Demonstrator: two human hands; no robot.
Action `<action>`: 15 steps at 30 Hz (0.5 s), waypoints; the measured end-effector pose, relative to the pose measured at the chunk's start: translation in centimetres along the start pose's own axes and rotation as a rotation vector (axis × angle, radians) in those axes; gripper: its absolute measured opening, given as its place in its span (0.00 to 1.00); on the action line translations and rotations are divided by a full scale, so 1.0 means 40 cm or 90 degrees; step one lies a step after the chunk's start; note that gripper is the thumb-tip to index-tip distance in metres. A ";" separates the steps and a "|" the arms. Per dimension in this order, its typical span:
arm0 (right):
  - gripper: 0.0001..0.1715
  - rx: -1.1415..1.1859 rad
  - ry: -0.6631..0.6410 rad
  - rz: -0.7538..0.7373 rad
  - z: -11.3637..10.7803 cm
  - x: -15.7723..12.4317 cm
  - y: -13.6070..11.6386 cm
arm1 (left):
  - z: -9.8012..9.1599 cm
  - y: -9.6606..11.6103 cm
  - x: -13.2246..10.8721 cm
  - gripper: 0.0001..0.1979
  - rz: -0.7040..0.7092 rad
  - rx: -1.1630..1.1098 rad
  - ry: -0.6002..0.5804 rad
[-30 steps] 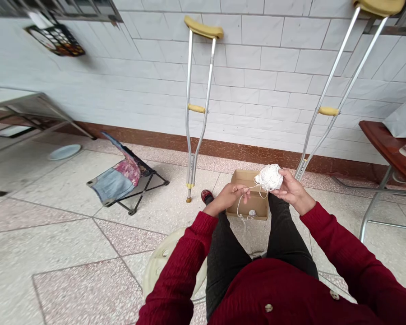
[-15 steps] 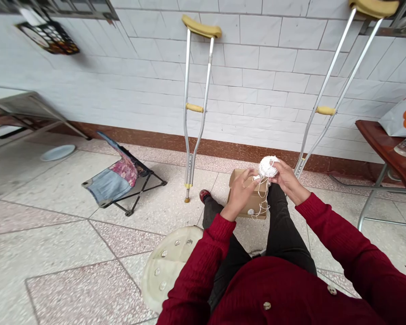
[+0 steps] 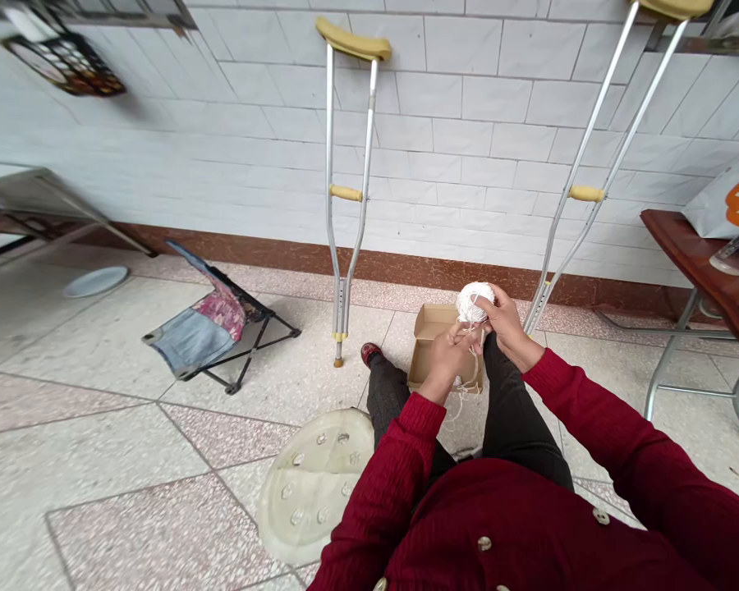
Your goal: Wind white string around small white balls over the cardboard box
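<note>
A ball of white string (image 3: pixel 474 302) sits in my right hand (image 3: pixel 506 322), whose fingers wrap its right side. Just below it, my left hand (image 3: pixel 451 361) pinches a strand running from the ball. Loose white strands hang down past that hand into a small open cardboard box (image 3: pixel 432 322) standing on the floor between my dark-trousered legs. The left hand hides much of the box's inside. A small pale object seen earlier in the box cannot be made out.
Aluminium crutches (image 3: pixel 345 189) lean on the white tiled wall, with a second pair (image 3: pixel 585 185) to the right. A folding stool (image 3: pixel 213 328) stands at left, a round plastic seat (image 3: pixel 314 484) beside my left knee, a brown table (image 3: pixel 695 263) at right.
My hands have drawn closer together, with the left hand moving in under the ball. The ball has shifted left, and the view has tilted to show more of the round seat.
</note>
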State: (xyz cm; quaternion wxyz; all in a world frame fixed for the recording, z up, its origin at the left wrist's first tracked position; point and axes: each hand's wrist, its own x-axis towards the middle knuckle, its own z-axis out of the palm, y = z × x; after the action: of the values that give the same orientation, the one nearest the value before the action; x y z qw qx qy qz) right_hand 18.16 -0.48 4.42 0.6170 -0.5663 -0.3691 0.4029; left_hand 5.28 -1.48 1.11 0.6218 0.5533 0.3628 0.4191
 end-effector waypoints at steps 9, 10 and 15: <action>0.29 -0.127 0.046 0.027 -0.084 0.092 0.064 | -0.064 0.071 -0.090 0.17 -0.039 -0.108 -0.229; 0.28 -0.124 0.044 0.039 -0.089 0.095 0.070 | -0.068 0.078 -0.098 0.17 -0.049 -0.117 -0.247; 0.23 -0.041 -0.024 0.133 -0.104 0.098 0.061 | -0.107 0.064 -0.118 0.17 -0.066 -0.110 -0.265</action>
State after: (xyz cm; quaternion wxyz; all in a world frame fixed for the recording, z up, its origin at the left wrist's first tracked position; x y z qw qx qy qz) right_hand 23.34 1.51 1.61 0.5461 -0.6134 -0.3321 0.4639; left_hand -0.76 -4.12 3.04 0.7486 0.5534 0.2177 0.2932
